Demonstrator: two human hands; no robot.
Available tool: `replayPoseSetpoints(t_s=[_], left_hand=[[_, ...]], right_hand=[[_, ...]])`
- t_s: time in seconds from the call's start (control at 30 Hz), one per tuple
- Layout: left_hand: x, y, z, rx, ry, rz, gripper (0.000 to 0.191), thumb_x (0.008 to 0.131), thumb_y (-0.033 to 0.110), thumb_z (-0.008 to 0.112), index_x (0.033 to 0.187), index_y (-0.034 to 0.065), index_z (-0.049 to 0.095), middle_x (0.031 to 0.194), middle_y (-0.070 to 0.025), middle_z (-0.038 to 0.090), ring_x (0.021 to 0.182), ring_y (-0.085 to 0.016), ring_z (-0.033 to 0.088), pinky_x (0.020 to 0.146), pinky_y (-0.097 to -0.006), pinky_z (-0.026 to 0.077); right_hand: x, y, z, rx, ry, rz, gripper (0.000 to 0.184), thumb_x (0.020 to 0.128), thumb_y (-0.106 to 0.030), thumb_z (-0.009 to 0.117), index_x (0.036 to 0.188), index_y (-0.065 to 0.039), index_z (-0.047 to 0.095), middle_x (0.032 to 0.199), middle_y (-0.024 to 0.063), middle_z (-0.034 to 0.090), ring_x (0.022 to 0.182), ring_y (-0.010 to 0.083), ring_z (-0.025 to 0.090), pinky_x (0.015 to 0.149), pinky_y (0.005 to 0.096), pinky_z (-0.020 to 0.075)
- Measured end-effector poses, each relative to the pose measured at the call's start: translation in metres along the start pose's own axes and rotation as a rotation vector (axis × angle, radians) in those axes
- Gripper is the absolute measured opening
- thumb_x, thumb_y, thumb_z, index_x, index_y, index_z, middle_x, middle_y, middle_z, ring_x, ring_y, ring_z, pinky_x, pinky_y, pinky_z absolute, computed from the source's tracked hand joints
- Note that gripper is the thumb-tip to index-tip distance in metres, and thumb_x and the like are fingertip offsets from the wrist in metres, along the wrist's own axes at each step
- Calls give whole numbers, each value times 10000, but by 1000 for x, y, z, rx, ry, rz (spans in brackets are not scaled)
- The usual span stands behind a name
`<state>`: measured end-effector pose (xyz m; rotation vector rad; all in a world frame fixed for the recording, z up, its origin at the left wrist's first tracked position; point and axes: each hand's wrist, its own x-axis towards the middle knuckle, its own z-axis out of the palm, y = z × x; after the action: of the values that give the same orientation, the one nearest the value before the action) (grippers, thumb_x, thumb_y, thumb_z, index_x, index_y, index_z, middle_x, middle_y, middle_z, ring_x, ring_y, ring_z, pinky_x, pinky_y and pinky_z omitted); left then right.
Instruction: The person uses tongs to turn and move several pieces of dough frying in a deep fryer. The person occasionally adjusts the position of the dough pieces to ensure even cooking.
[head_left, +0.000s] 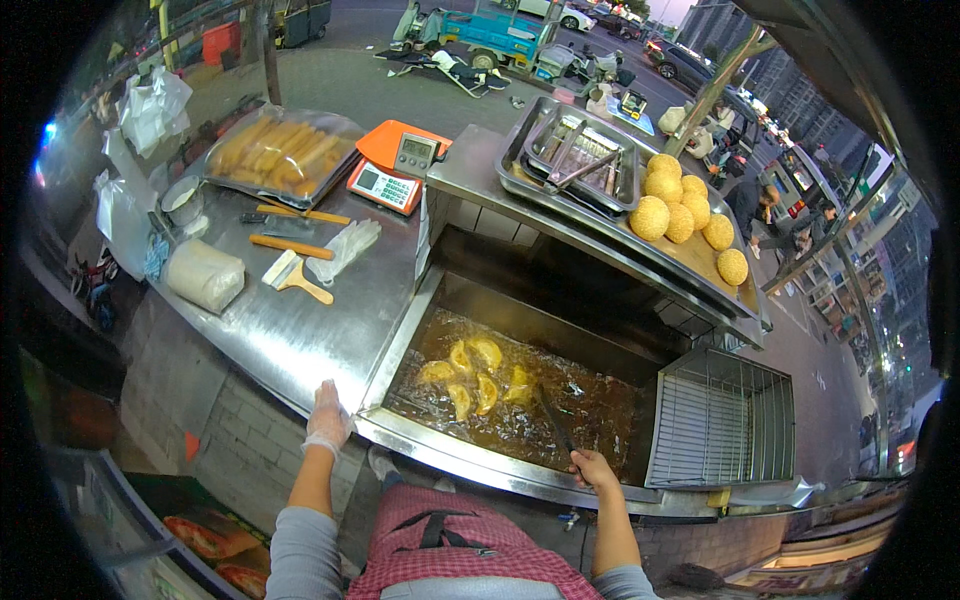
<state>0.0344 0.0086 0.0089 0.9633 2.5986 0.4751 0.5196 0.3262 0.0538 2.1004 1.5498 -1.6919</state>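
Note:
My left hand (328, 421), in a clear plastic glove, rests at the front edge of the stainless-steel counter (277, 341) and holds nothing visible. In my bare right hand (592, 469) is the end of a long dark utensil (556, 420); whether it is tongs or chopsticks cannot be told. It slants over the deep fryer of bubbling oil (600, 431), its far end beside a yellow half-moon pastry (519, 384). Several similar pastries (460, 356) float left of it, singly or close together.
A wire draining rack (705, 427) adjoins the fryer's right side. Sesame balls (649, 217) and steel trays (517, 169) occupy the raised shelf behind. Leftward are a scale (384, 186), a thermometer timer (415, 153), bagged fried dough sticks (277, 154), a cleaver (289, 225), rolling pin (292, 247), scraper (296, 277) and glove (349, 247).

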Motion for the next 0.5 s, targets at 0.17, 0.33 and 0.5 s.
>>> replayPoseSetpoints(t_s=[0.17,0.33,0.5], left_hand=[[1,-1,2,1,9,18,726,843,108,558,1482,-69,261,1529,-274,299,1434,-409,267,1194,-406,241],[1,2,-3,-14,-24,-15,733,850,121,549,1492,-61,245,1540,-262,289,1443,-404,252,1197,-396,237],[0,9,-9,17,-60,-47,744,855,125,536,1505,-49,218,1553,-245,276,1453,-395,237,1201,-384,230]], right_hand=[[4,-4,9,-583,195,-58,429,971,-331,567,1079,78,640,904,230,685,807,367,676,725,463,522],[-2,-7,11,-280,7,-111,419,982,-305,556,1205,47,593,972,235,682,844,328,692,646,447,531],[0,-11,7,-554,147,-150,406,991,-290,549,1212,51,558,1032,239,666,879,330,692,635,436,537]])
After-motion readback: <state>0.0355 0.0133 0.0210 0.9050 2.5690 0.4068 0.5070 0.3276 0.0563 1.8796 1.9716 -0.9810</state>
